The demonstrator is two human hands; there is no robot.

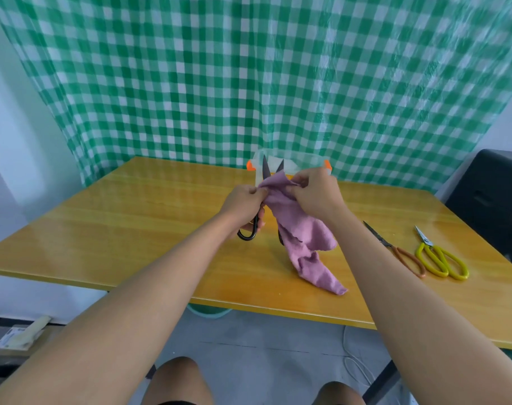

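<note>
At frame centre, my left hand (244,197) curls round the thin black scissors (265,171), whose steel blades stand apart and point up. Its thumb and forefinger also pinch the soft, frayed purple cloth (304,238). My right hand (316,194) pinches the cloth's upper edge, and the tail drapes onto the glossy yellow wood table (132,229).

No text, brand, number or sign can be read. A pale flat package (16,338) on the floor, below and left of the counter (149,229), bears a printed label with dark marks, too small and blurred to make out.
</note>
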